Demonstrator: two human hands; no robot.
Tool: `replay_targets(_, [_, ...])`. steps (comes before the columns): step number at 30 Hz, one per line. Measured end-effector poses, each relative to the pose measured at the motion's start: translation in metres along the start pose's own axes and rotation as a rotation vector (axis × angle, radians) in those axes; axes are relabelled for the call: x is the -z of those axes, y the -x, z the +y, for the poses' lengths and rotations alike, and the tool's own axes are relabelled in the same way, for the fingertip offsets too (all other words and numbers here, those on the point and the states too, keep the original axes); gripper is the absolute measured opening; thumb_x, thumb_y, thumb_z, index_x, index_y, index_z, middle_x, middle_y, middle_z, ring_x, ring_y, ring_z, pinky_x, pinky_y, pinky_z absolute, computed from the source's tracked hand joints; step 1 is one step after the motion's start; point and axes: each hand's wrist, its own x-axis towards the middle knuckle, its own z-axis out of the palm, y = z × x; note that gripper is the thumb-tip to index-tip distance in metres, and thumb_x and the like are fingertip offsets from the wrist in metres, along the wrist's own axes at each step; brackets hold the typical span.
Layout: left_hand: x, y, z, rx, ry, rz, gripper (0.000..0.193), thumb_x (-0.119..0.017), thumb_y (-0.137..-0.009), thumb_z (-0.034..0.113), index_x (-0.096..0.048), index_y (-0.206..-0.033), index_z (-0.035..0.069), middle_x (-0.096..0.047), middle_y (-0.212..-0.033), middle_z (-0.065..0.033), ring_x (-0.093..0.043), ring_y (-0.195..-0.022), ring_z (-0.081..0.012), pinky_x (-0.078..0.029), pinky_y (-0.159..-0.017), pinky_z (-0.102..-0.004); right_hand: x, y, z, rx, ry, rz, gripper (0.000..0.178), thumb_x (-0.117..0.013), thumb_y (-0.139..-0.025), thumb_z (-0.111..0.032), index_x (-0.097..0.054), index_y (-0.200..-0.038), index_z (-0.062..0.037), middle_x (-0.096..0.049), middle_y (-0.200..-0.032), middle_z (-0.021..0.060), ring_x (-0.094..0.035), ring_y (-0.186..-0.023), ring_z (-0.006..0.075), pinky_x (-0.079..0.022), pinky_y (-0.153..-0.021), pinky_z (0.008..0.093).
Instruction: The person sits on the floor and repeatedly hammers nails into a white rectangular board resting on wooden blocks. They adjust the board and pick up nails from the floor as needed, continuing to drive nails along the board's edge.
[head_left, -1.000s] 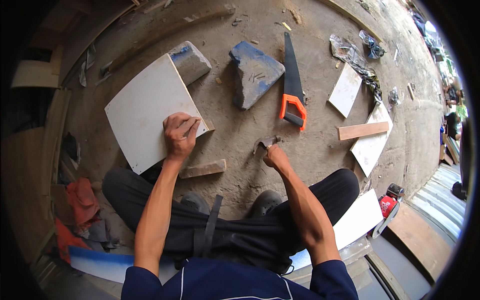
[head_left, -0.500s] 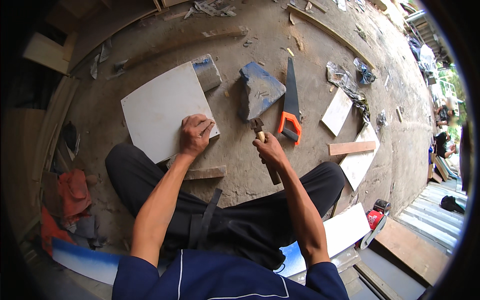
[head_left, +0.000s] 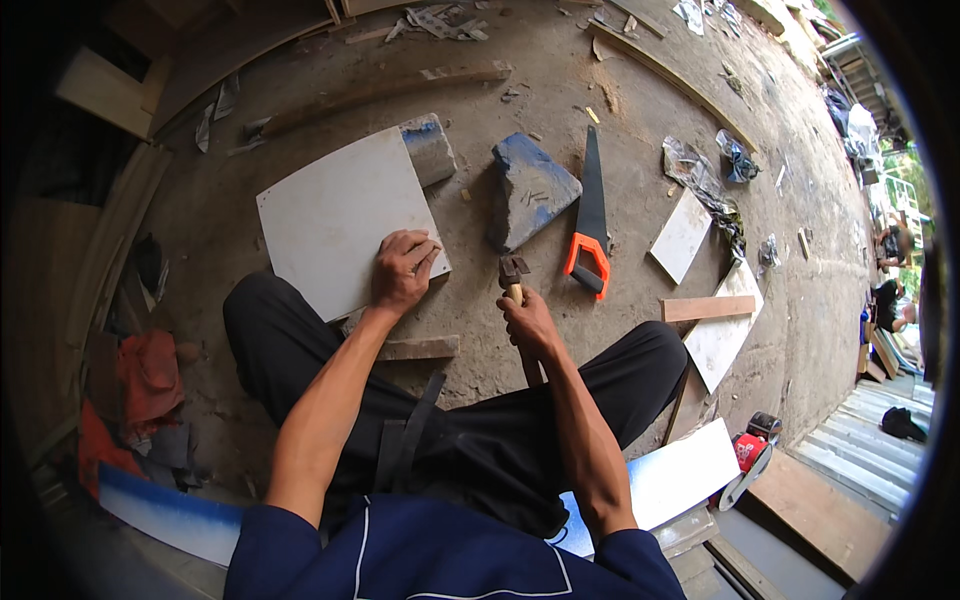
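Observation:
A white board [head_left: 335,215] rests at a slant on the left, its far right side by a round concrete block [head_left: 430,150]. At its near right corner sits my left hand [head_left: 405,272], fingers pinched together; whatever they hold is too small to make out. My right hand [head_left: 530,325] is wrapped round the wooden handle of a claw hammer [head_left: 514,272], head up, clear of the board. Beyond the hammer lies a grey and blue concrete chunk [head_left: 535,190] with several thin nail-like pieces on top. Beside it is a handsaw [head_left: 590,225] with an orange and black handle.
A short wood block [head_left: 420,347] lies before my crossed legs. To the right are a small white panel [head_left: 682,236], a wood strip [head_left: 708,308] across another white panel [head_left: 727,345], crumpled plastic [head_left: 690,170] and a red power tool [head_left: 750,452]. Long planks [head_left: 400,90] lie farther off.
The hammer has shifted slightly left and toward me, and its head has turned. My left hand stays pinched at the board's corner. The whole view has shifted slightly.

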Motion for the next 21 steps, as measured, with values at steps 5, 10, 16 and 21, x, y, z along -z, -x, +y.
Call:
replay_targets(5, [-0.0009, 0.0006, -0.0021, -0.009, -0.011, -0.002, 0.007, -0.070, -0.084, 0.010, -0.071, -0.088, 0.005, -0.065, -0.094, -0.0064, -0.064, -0.097, -0.0259, -0.047, -0.091, -0.0401, 0.0008, -0.0020, 0.0033, 0.006, 0.002, -0.001, 0.026, -0.063, -0.088, -0.023, -0.051, -0.101, -0.0038, -0.052, -0.069, 0.0032, -0.053, -0.054, 0.0135, -0.046, -0.045, 0.0320])
replay_targets(10, [-0.0005, 0.0001, -0.0005, -0.018, -0.011, -0.004, 0.007, -0.071, -0.084, 0.011, -0.071, -0.088, 0.005, -0.065, -0.093, -0.0060, -0.064, -0.097, -0.0259, -0.046, -0.090, -0.0401, 0.0024, -0.0015, 0.0019, -0.013, 0.010, -0.010, 0.025, -0.064, -0.090, -0.022, -0.052, -0.105, -0.0063, -0.051, -0.071, 0.0011, -0.051, -0.054, 0.0116, -0.045, -0.046, 0.0294])
replay_targets(16, [-0.0009, 0.0009, -0.0026, -0.017, -0.009, -0.004, 0.007, -0.071, -0.083, 0.011, -0.071, -0.087, 0.006, -0.065, -0.093, -0.0058, -0.064, -0.097, -0.0253, -0.046, -0.091, -0.0401, 0.0001, 0.0008, 0.0007, -0.007, 0.003, -0.016, 0.025, -0.064, -0.089, -0.022, -0.052, -0.105, -0.0063, -0.051, -0.072, 0.0013, -0.051, -0.055, 0.0112, -0.045, -0.046, 0.0296])
replay_targets(21, [-0.0001, -0.0007, 0.0007, -0.004, -0.026, -0.015, 0.006, -0.071, -0.083, 0.012, -0.072, -0.087, 0.006, -0.065, -0.093, -0.0047, -0.063, -0.097, -0.0244, -0.045, -0.089, -0.0387, -0.0008, 0.0042, -0.0007, 0.048, 0.015, -0.005, 0.026, -0.064, -0.088, -0.022, -0.052, -0.103, -0.0040, -0.052, -0.069, 0.0028, -0.052, -0.053, 0.0129, -0.046, -0.045, 0.0314])
